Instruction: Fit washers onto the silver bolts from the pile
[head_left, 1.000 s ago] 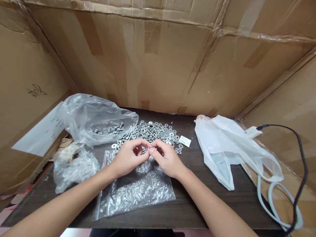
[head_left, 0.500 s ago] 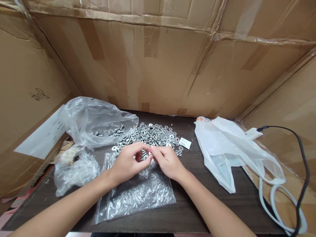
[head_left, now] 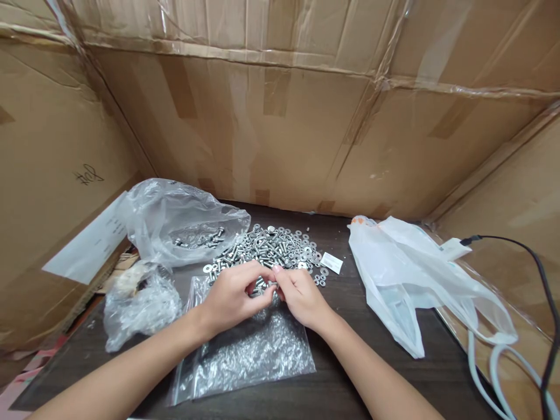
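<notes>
My left hand [head_left: 236,293] and my right hand [head_left: 303,294] meet fingertip to fingertip over the near side of a heap of metal bolts and washers [head_left: 280,248]. Between the pinched fingers is a small silvery bolt [head_left: 272,284], mostly hidden by the fingertips; whether a washer sits on it I cannot tell. Thumb and forefinger of each hand are closed in a pinch. Beneath the hands lies a clear zip bag [head_left: 254,356] with a crinkled, shiny surface.
At the back left, an open clear bag [head_left: 184,216] has several bolts in it. Crumpled plastic [head_left: 142,306] lies nearer. A small white label [head_left: 331,263] sits beside the heap. On the right are a white plastic bag [head_left: 394,274] and cables [head_left: 536,262]. Cardboard walls [head_left: 245,134] enclose the table.
The view has tilted and shifted slightly, so everything sits a little lower and further right. Both hands stay together at the fingertips, with only a small shift in the fingers.
</notes>
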Action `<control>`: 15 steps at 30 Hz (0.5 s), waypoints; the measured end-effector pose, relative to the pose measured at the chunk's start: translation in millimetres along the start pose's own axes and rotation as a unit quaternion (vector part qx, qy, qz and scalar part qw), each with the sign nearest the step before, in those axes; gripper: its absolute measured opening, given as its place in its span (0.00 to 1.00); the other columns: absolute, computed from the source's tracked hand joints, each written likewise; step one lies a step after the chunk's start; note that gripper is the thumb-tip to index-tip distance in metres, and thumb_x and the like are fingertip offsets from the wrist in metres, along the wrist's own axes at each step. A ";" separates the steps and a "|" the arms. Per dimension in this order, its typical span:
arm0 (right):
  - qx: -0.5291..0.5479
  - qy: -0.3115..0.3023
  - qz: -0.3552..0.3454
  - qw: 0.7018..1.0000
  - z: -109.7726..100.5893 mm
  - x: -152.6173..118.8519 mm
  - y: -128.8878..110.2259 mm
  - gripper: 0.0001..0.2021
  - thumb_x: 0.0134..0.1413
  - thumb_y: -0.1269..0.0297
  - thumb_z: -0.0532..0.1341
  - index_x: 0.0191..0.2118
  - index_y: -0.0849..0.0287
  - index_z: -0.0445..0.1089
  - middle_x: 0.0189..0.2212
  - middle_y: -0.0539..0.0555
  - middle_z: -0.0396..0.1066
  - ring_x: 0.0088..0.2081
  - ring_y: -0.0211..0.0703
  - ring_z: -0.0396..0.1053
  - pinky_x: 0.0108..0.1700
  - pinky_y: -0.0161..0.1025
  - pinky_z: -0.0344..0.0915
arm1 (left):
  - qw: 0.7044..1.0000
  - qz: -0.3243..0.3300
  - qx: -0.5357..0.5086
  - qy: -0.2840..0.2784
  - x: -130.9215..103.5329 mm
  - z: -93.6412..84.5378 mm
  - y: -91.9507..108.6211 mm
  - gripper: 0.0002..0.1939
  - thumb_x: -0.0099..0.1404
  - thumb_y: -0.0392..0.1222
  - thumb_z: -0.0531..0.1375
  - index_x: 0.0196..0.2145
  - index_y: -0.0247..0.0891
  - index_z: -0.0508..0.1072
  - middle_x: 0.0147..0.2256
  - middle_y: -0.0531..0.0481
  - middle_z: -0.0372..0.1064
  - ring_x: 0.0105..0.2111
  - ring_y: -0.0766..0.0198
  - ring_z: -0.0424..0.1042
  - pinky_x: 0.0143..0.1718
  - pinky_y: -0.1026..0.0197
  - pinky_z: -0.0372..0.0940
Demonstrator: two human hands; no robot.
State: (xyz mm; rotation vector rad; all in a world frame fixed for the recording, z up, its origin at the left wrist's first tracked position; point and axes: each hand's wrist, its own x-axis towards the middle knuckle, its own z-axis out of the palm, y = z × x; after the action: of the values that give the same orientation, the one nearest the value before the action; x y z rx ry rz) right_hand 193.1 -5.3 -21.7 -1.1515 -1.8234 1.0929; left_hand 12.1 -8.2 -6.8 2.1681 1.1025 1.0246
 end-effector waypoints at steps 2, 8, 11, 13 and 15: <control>-0.005 0.013 -0.011 1.000 -0.8 -0.7 -1.2 0.27 0.71 0.51 0.47 0.20 0.58 0.56 0.18 0.47 0.54 0.22 0.36 0.53 0.26 0.37 0.47 | 0.998 -0.046 -0.031 -0.007 1.2 -0.5 0.7 0.07 0.62 0.40 0.61 0.35 0.37 0.77 0.27 0.53 0.70 0.23 0.68 0.62 0.28 0.64 0.58; -0.007 0.012 -0.067 0.998 -4.2 -1.9 -6.1 0.16 0.68 0.56 0.53 0.30 0.59 0.64 0.24 0.48 0.61 0.26 0.37 0.57 0.30 0.35 0.53 | 0.984 -0.123 -0.121 -0.049 5.5 -2.6 0.1 0.08 0.62 0.42 0.61 0.34 0.36 0.77 0.22 0.55 0.66 0.21 0.69 0.58 0.23 0.66 0.55; 0.002 -0.007 -0.028 1.000 -0.6 -0.6 -1.7 0.26 0.71 0.51 0.47 0.21 0.58 0.57 0.18 0.47 0.54 0.22 0.36 0.52 0.27 0.37 0.47 | 1.000 0.005 -0.021 0.008 0.1 -0.1 -0.7 0.07 0.62 0.39 0.60 0.35 0.36 0.77 0.25 0.52 0.70 0.23 0.68 0.62 0.28 0.63 0.59; 0.006 -0.013 -0.005 1.000 0.9 -0.3 -0.2 0.30 0.72 0.49 0.44 0.18 0.58 0.54 0.16 0.47 0.51 0.20 0.36 0.50 0.26 0.38 0.45 | 0.997 0.066 0.021 0.028 -1.9 1.0 -0.9 0.07 0.63 0.38 0.60 0.35 0.36 0.78 0.27 0.51 0.72 0.23 0.67 0.63 0.29 0.62 0.59; 0.001 0.003 -0.016 1.000 0.2 -0.9 -1.9 0.29 0.72 0.49 0.44 0.20 0.58 0.56 0.18 0.48 0.53 0.22 0.37 0.52 0.27 0.37 0.48 | 0.999 0.024 0.000 0.025 -0.6 0.6 -0.7 0.06 0.63 0.38 0.60 0.35 0.36 0.77 0.26 0.52 0.71 0.23 0.68 0.62 0.28 0.63 0.59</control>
State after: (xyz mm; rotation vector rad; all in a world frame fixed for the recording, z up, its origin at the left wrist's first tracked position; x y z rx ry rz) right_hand 192.6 -6.7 -20.1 -1.1205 -1.8300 1.0717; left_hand 12.1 -8.3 -7.9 2.1898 1.0759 1.1048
